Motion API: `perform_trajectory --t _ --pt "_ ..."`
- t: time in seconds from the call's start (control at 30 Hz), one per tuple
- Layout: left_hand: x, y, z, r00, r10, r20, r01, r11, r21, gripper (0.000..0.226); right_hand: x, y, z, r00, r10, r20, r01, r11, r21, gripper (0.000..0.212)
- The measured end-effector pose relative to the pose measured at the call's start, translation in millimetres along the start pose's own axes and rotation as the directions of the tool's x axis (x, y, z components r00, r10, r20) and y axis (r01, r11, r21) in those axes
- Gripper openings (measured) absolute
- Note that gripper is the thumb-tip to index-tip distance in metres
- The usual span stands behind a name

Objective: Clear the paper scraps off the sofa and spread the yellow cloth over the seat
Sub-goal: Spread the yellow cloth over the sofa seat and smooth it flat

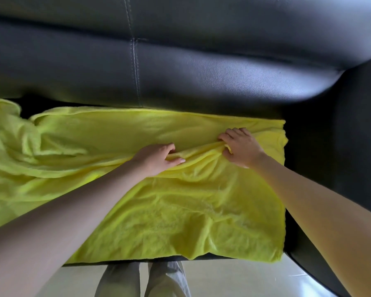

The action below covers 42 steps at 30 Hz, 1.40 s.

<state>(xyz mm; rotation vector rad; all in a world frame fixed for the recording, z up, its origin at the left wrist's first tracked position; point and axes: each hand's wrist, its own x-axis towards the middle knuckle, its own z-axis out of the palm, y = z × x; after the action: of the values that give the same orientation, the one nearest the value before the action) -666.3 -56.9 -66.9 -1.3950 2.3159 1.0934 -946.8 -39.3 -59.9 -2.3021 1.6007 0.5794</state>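
Note:
The yellow cloth (pixel 191 211) lies over the seat of the black leather sofa (pixel 201 78), reaching from the right armrest out past the left edge of view. Its left part is rumpled and a raised fold runs across the middle. My left hand (pixel 156 158) pinches that fold near the centre. My right hand (pixel 240 146) grips the same fold further right, fingers bunched into the fabric. The cloth's front edge hangs at the seat's front. No paper scraps are visible.
The sofa backrest fills the upper half of view. The black armrest (pixel 334 168) borders the cloth on the right. A strip of bare black seat (pixel 30 105) shows at the back left. Below are pale floor tiles (pixel 234 279) and my grey trouser legs (pixel 141 279).

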Motion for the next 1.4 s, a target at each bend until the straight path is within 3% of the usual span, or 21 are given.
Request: perform_trajectory --t 0.2,0.33,0.43,0.5,0.57,0.67,0.8,0.9,1.0,1.1,1.17,1.23,1.3,1.4 --pt "-11.3 -17.1 -6.6 0.999 0.043 -0.028 -0.048 0.982 -0.182 0.029 -3.2 -14.1 -5.3 0.998 0.052 0.022 -0.053 0.999 0.005 0.043" --pt "-21.5 -30.7 -22.2 0.995 -0.103 -0.011 0.098 0.968 -0.231 0.033 -4.8 -7.1 -11.8 0.967 0.255 -0.012 -0.25 0.954 0.164 0.037" --pt "-30.6 -50.5 -41.6 0.988 -0.149 0.042 0.154 0.932 -0.327 0.035 -3.5 3.4 -16.9 0.913 0.401 0.076 -0.402 0.852 0.334 0.03" --pt "-38.0 -66.4 -57.0 0.982 -0.173 0.075 0.188 0.898 -0.398 0.035 -3.4 11.2 -18.6 0.92 0.353 0.171 -0.392 0.84 0.375 0.038" --pt "-45.1 -81.1 -70.0 0.977 -0.194 0.085 0.212 0.896 -0.389 0.031 -3.3 18.1 -20.7 0.927 0.258 0.273 -0.351 0.855 0.381 0.061" --pt "-49.4 -94.6 -78.7 0.966 -0.258 -0.015 0.239 0.915 -0.324 0.027 -3.9 21.3 -29.3 0.872 0.199 0.447 -0.398 0.819 0.413 0.078" --pt "-42.6 -84.0 -76.5 0.937 -0.322 -0.134 0.237 0.87 -0.433 0.029 5.1 15.1 -31.0 0.82 0.232 0.523 -0.504 0.725 0.469 0.06" --pt "-31.7 -68.4 -70.0 0.891 -0.395 -0.223 0.251 0.839 -0.483 0.034 10.9 15.1 -30.2 0.807 0.074 0.586 -0.452 0.716 0.532 0.023" --pt "-26.1 -59.8 -61.9 0.828 -0.471 -0.306 0.31 0.837 -0.451 0.029 13.9 12.7 -29.8 0.799 0.044 0.6 -0.435 0.73 0.527 0.029" --pt "-26.4 -59.2 -58.9 0.833 -0.539 -0.128 0.4 0.745 -0.534 0.027 15.1 16.7 -29.8 0.865 0.159 0.475 -0.458 0.636 0.621 0.04" --pt "-29.0 -62.8 -63.3 0.833 -0.553 0.008 0.479 0.714 -0.51 0.038 15.6 26.3 -34.0 0.845 0.143 0.515 -0.504 0.534 0.679 0.058" --pt "-31.0 -69.3 -67.9 0.837 -0.546 0.03 0.507 0.754 -0.416 0.042 12.0 32.5 -44.6 0.786 0.09 0.612 -0.569 0.493 0.658 0.076" --pt "-30.3 -76.8 -72.3 0.848 -0.529 -0.033 0.481 0.793 -0.375 0.037 12.1 40.6 -46.9 0.743 0.116 0.659 -0.624 0.475 0.62 0.064" --pt "-25.5 -84.8 -78.8 0.839 -0.513 -0.182 0.436 0.833 -0.341 0.035 17.1 43.0 -45.5 0.808 0.227 0.544 -0.572 0.525 0.63 0.038"
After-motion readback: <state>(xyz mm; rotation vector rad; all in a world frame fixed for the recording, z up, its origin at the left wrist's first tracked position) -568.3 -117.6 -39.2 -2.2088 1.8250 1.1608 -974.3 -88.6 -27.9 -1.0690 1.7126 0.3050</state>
